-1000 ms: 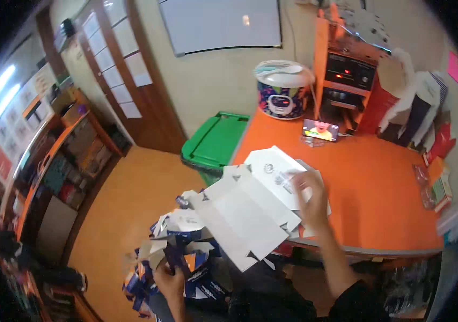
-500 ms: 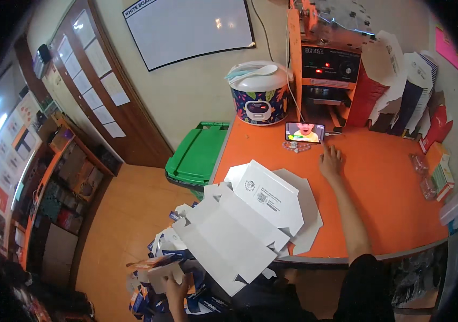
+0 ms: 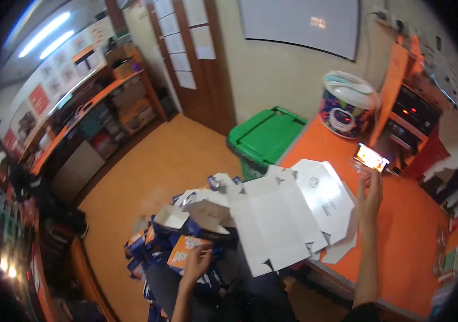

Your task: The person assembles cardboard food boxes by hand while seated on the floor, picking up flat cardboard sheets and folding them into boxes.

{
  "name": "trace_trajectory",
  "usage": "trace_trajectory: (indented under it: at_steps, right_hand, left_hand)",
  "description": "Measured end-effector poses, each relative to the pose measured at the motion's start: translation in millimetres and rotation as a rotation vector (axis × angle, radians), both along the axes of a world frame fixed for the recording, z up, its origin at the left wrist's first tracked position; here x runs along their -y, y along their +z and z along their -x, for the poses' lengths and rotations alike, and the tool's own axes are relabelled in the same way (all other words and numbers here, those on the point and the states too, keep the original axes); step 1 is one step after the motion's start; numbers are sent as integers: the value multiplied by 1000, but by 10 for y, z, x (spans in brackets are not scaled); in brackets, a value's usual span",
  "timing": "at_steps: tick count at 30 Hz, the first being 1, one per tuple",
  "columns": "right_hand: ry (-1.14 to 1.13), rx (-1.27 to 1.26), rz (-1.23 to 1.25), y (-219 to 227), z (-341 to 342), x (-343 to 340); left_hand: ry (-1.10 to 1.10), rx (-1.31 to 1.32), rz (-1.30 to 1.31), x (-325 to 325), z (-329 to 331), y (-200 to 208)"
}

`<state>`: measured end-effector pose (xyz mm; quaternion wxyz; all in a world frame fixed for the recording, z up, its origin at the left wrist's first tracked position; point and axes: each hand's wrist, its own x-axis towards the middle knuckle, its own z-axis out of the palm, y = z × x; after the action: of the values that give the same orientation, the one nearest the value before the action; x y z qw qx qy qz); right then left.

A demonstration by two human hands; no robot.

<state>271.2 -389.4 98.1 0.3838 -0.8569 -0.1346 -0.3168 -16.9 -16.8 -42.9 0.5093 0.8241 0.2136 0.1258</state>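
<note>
My right hand is raised over the orange table, fingers stretched toward the lower edge of a lit phone. Whether the fingertips touch it, I cannot tell. My left hand is low by an orange-and-blue carton, its fingers loosely bent and apart, with no visible grip on it. Just beyond lie open-topped cartons, including a small box with a white inside. A flat white carton blank overhangs the table's near edge, beside printed white blanks.
Several folded blue and orange cartons are heaped at the left. A green lidded bin stands against the orange table. A rice cooker and an orange machine occupy its back. Shelves line the far left.
The view has swung left. My left hand has let go of the open carton it held and is now by the orange-and-blue one. My right hand stays near the phone, its fingers now at the lower edge.
</note>
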Motion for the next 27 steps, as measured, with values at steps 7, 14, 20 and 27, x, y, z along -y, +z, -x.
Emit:
trace_trajectory:
  at_steps: [7, 14, 20, 27]
  right_hand:
    - [450, -235, 594, -397, 1528, -1630]
    - [637, -524, 505, -339, 1323, -1653]
    - [376, -96, 103, -511, 706, -1244]
    - [98, 363, 336, 916, 2178, -1052]
  left_hand:
    - [-105, 234, 112, 717, -256, 201]
    - [-132, 365, 147, 765, -193, 228]
    - [-280, 477, -236, 1068, -420, 126]
    - [-415, 169, 454, 886, -442, 583]
